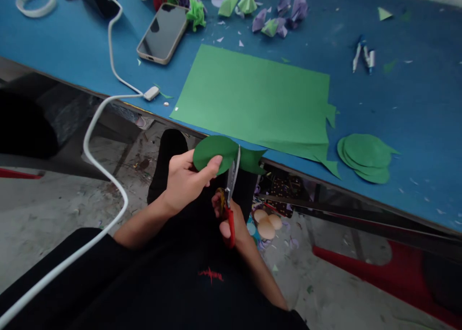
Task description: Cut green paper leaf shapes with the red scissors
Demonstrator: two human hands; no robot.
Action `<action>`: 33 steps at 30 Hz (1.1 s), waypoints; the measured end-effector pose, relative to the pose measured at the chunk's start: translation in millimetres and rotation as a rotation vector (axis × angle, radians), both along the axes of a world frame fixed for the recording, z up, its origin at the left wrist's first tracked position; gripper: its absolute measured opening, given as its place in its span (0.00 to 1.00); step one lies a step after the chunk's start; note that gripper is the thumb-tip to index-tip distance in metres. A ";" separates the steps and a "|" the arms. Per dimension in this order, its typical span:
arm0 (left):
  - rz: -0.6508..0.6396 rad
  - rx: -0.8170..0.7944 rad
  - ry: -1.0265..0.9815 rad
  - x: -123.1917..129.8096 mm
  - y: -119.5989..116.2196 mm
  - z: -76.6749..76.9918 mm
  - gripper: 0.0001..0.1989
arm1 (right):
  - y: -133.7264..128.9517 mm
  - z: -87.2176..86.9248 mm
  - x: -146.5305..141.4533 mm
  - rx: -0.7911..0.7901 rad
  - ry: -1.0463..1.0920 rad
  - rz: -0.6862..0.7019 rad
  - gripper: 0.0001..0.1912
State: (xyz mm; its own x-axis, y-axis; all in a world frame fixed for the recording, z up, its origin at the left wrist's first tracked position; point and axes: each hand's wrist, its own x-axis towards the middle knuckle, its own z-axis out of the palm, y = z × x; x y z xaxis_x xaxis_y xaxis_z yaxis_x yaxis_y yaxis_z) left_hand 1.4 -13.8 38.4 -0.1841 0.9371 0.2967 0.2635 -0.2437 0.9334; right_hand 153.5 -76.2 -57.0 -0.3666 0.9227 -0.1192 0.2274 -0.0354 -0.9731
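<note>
My left hand pinches a green paper piece with a rounded left end, its thumb on top. The fingers of my right hand are in the handles of the red-handled scissors. Their blades point up and straddle the paper, between the rounded part and a jagged strip on the right. Both hands are over my lap, just off the table's front edge. Beyond them a large green paper sheet lies on the table, its right edge cut ragged. Right of it rests a stack of green paper rounds.
On the blue table lie a phone, a white cable hanging past my left side, a drawing compass, crumpled purple and green paper flowers, and a tape roll. A red chair stands at lower right.
</note>
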 end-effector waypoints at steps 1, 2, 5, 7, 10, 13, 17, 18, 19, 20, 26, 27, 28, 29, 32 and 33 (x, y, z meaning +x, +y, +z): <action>-0.007 -0.015 -0.012 1.0 1.7 -0.1 0.15 | 2.4 0.1 -0.7 0.010 -0.003 -0.013 0.46; -0.013 -0.031 -0.025 2.1 4.1 -0.3 0.15 | 5.3 -0.1 -1.5 0.020 -0.006 -0.028 0.46; -0.032 -0.054 -0.069 6.4 14.4 -1.1 0.15 | 15.8 -2.6 -5.6 0.061 -0.012 -0.082 0.46; -0.044 -0.053 -0.101 9.4 22.7 -1.9 0.16 | 22.9 -4.9 -9.1 0.091 -0.012 -0.120 0.46; -0.052 -0.052 -0.142 12.1 33.9 -2.9 0.16 | 31.1 -6.0 -13.0 0.137 -0.013 -0.164 0.46; -0.065 -0.048 -0.148 12.0 40.7 -3.8 0.16 | 34.7 -4.3 -13.8 0.170 -0.014 -0.190 0.45; -0.098 -0.015 -0.142 10.2 42.6 -5.3 0.16 | 35.1 -4.5 -12.9 0.188 -0.009 -0.208 0.45; -0.100 -0.007 -0.142 10.0 42.5 -5.8 0.16 | 35.0 -5.5 -13.0 0.187 -0.007 -0.210 0.45; -0.101 -0.001 -0.142 9.8 42.3 -6.2 0.16 | 34.9 -6.8 -13.3 0.184 -0.005 -0.212 0.45; -0.103 0.004 -0.143 9.8 42.0 -6.7 0.15 | 34.7 -8.1 -13.7 0.181 -0.003 -0.215 0.44; -0.126 0.041 -0.150 9.9 41.4 -8.7 0.17 | 32.1 -11.7 -17.0 0.143 0.000 -0.241 0.45; -0.126 0.046 -0.149 9.9 41.3 -8.9 0.17 | 31.5 -11.4 -17.2 0.134 -0.002 -0.247 0.45; -0.124 0.047 -0.148 10.0 41.0 -9.0 0.17 | 31.0 -10.9 -17.3 0.126 -0.005 -0.253 0.45; -0.122 0.044 -0.145 10.0 40.7 -9.0 0.18 | 30.6 -10.3 -17.3 0.118 -0.009 -0.258 0.45; -0.111 0.031 -0.124 10.0 40.0 -8.6 0.18 | 30.2 -8.0 -17.0 0.095 -0.019 -0.267 0.45; -0.107 0.031 -0.117 9.9 39.8 -8.3 0.18 | 30.3 -7.1 -16.9 0.090 -0.022 -0.269 0.45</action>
State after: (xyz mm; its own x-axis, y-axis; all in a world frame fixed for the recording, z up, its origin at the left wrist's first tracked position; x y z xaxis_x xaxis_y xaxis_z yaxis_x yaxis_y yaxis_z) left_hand 11.3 26.0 30.1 -0.1186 0.9440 0.3079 0.1243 -0.2935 0.9478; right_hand 136.7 -45.9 -64.1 -0.1056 0.9937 -0.0375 0.2425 -0.0108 -0.9701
